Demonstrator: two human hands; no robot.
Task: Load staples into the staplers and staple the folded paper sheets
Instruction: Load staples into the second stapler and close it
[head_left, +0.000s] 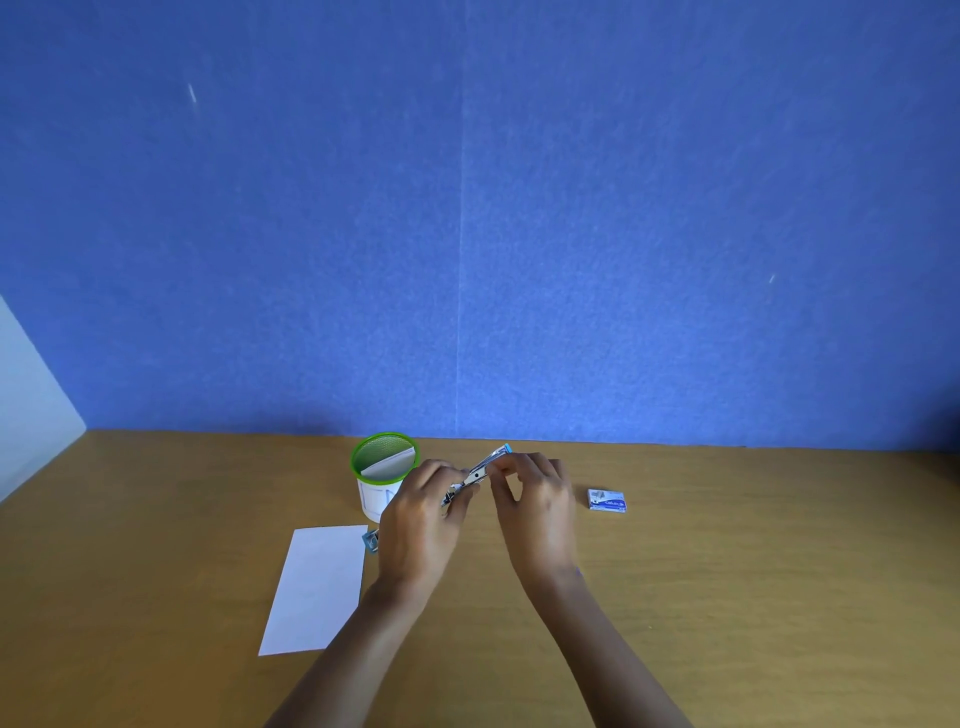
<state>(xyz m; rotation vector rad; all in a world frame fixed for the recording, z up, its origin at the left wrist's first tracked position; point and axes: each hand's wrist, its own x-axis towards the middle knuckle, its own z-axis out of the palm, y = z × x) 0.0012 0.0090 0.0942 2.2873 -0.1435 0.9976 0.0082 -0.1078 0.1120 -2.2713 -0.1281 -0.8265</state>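
Looking over the feed, I see a blue wall (623, 208) filling the upper part, with a wooden table (779, 597) below it. A white paper sheet (317, 587) lies flat on the table's left side, beside the left forearm. Behind it stands a white cup (358, 462) with a green rim, and a folded paper (389, 465) leans inside it.

Both hands are held over the middle of the table, just right of the cup. The left hand (415, 525) grips the lower end of a metal stapler (480, 470) with curled fingers. The right hand (540, 504) pinches its upper part between thumb and fingertips. The stapler is tilted, its blue-tipped end highest.

A small staple box (607, 500) lies flat to the right, apart from the right hand. At the sheet's far right corner sits a small blue object (371, 541), partly hidden by the left hand; I cannot tell what it is.
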